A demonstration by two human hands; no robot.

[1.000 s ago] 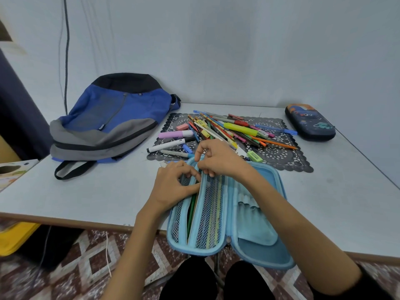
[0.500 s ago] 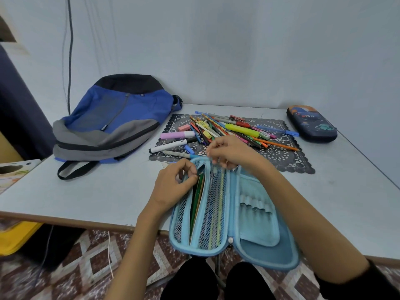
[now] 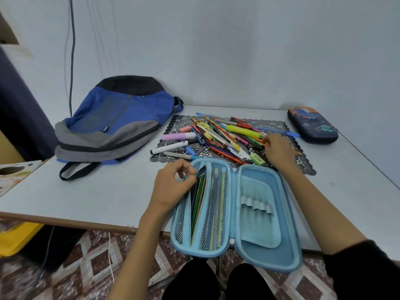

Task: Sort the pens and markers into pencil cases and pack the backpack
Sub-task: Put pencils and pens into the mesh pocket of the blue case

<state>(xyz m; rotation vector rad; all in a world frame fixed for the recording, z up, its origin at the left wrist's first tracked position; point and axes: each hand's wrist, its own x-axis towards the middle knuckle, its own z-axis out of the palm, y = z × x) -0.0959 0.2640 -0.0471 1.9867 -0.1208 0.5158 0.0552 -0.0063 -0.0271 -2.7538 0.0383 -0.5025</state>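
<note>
A light blue pencil case (image 3: 260, 231) lies open at the table's front edge, overhanging it. Its left mesh pocket holds several coloured pencils (image 3: 199, 200). My left hand (image 3: 172, 186) pinches the upper edge of that mesh pocket and holds it apart. My right hand (image 3: 279, 151) rests on the right side of the pile of pens and markers (image 3: 225, 135), fingers curled onto an orange pen; I cannot tell whether it grips it. A blue and grey backpack (image 3: 116, 122) lies flat at the back left. A dark blue pencil case (image 3: 312, 124) lies shut at the back right.
The pile lies on a dark lace mat (image 3: 304, 164). A white marker (image 3: 171, 148) and a pink highlighter (image 3: 178, 136) sit at the mat's left end. A printed board (image 3: 13, 177) and a yellow box (image 3: 17, 238) are at the left. A wall stands behind the table.
My right hand has left the case's top and moved back and right onto the pen pile. My left hand stays at the mesh pocket's edge.
</note>
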